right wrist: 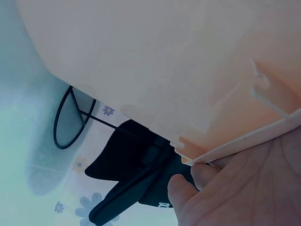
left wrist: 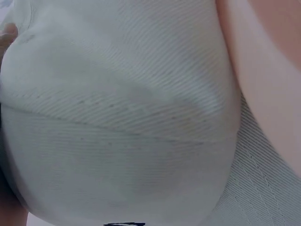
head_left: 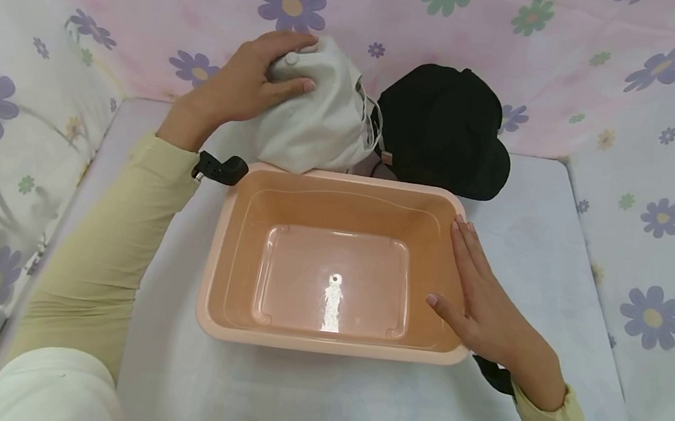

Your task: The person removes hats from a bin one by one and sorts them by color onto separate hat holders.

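At the back of the table, my left hand [head_left: 252, 83] grips the crown of a white cap [head_left: 317, 111], its thumb across the near side near the top button. Ribbed white fabric of the cap [left wrist: 117, 103] fills most of the left wrist view. My right hand [head_left: 489, 304] rests on the right rim of a peach plastic basin [head_left: 328, 345], fingers extended along it and thumb over the inner side. From the right wrist, the palm [right wrist: 249, 188] shows below the basin's outer rim. Nothing lies inside the basin.
A black cap [head_left: 440, 132] stands right of the white one, behind the basin, with a small brown tag. A thin black cord loop [right wrist: 56, 122] hangs beside it in the right wrist view. Flowered cloth [head_left: 361, 5] walls the white table [head_left: 315, 402] at back and sides.
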Demonstrator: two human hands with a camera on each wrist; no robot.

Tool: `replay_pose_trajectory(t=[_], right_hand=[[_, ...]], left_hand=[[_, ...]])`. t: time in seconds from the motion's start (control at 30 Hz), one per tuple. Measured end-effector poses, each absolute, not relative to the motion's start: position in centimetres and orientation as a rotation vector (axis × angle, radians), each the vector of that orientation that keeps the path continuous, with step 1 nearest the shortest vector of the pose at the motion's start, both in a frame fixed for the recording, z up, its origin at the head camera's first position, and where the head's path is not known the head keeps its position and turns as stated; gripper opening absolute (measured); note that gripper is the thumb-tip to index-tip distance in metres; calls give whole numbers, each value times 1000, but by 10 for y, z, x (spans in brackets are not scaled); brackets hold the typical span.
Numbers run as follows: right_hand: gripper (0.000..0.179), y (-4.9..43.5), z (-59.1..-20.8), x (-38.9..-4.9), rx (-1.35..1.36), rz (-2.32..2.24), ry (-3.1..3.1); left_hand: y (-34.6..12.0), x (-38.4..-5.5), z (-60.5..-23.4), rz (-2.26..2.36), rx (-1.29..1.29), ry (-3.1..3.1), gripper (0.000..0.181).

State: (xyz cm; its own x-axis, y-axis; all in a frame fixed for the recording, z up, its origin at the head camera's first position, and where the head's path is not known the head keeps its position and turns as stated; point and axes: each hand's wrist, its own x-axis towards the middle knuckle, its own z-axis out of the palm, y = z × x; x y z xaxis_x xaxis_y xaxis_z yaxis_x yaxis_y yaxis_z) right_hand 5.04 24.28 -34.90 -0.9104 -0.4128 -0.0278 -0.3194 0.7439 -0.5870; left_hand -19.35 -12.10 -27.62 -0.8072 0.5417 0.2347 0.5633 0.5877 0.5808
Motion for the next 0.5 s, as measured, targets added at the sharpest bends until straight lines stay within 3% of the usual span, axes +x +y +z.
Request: replay_pose_trajectory(t=[0.5], right_hand=[[96,243,-350,50,-604,-866,2807]], left_hand=[[-134,-191,-273,-1146,-793,-2661,57]])
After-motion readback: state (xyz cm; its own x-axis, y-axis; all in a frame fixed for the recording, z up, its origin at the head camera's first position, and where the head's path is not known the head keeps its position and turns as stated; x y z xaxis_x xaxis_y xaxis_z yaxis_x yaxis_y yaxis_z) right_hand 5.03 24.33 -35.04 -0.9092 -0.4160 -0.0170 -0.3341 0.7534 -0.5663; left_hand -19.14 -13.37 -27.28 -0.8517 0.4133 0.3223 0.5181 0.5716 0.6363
